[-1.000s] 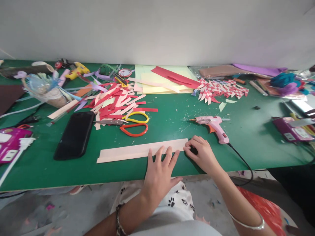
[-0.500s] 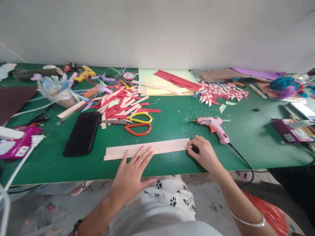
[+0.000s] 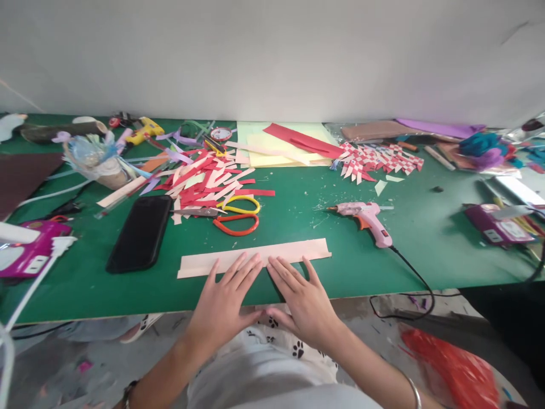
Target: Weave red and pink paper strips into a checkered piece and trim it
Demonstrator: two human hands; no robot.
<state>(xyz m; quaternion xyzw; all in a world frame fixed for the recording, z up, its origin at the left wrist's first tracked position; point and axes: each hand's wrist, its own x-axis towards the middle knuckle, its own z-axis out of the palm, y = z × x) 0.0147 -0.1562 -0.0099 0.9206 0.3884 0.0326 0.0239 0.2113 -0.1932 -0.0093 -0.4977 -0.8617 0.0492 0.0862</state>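
A long pale pink paper strip [image 3: 255, 253] lies on the green table near its front edge, with a fold running along its lower side. My left hand [image 3: 225, 295] rests flat on the strip's lower edge, left of the middle, fingers spread. Close beside it, my right hand [image 3: 303, 292] is open too, its fingertips lying on the strip just right of the middle. Both thumbs almost meet below the paper. Beyond the strip are scissors [image 3: 236, 224] with one yellow and one orange handle, and a pink glue gun [image 3: 365, 218] on the right.
A black phone [image 3: 140, 234] lies left of the strip. Behind the scissors is a heap of red and pink paper strips [image 3: 208, 182]. Yellow sheets [image 3: 272, 158] and woven checked pieces [image 3: 383, 160] lie at the back. Purple power strips [image 3: 498, 224] stand at both sides.
My right hand has moved left from the strip's right end to its middle and its fingers have opened out flat. My left hand stays in place on the strip.
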